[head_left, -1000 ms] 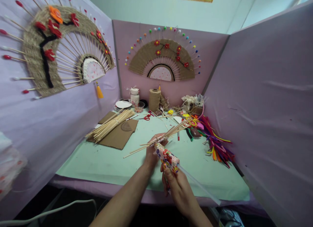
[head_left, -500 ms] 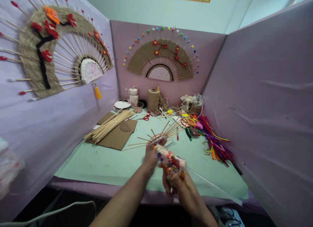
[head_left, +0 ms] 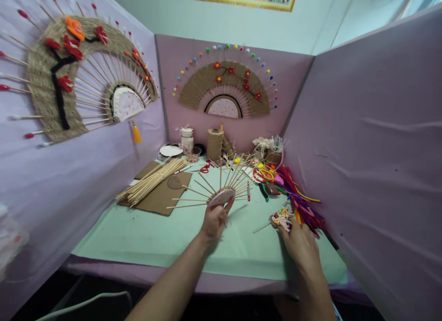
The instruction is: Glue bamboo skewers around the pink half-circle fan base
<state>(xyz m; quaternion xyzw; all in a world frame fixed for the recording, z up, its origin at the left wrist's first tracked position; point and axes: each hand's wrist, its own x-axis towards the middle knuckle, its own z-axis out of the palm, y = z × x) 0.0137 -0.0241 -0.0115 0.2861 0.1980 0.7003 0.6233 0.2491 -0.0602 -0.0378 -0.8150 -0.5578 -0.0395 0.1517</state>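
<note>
My left hand (head_left: 214, 219) is closed on the lower edge of a small fan frame (head_left: 223, 197). Its base is a pale half-round piece with a speckled pattern, and thin wooden sticks spread out from it like rays, up and to both sides. Over the right part of the table, my right hand (head_left: 297, 236) grips a hot glue gun (head_left: 281, 218) covered in colourful patches. A clear glue stick (head_left: 261, 228) lies or sticks out to the left of the gun. The palm hides the gun's handle.
A bundle of wooden sticks (head_left: 157, 179) lies on cardboard (head_left: 162, 199) at left. Red scissors (head_left: 204, 169), a twine spool (head_left: 214, 145) and a jar (head_left: 187, 139) are at the back. Pipe cleaners (head_left: 305, 206) pile up at right. Finished fans (head_left: 193, 93) hang on the partitions.
My right hand has carried the glue gun away from the fan frame, rightward and down to the table near the pipe cleaners. The frame, still in my left hand, now shows its base more fully.
</note>
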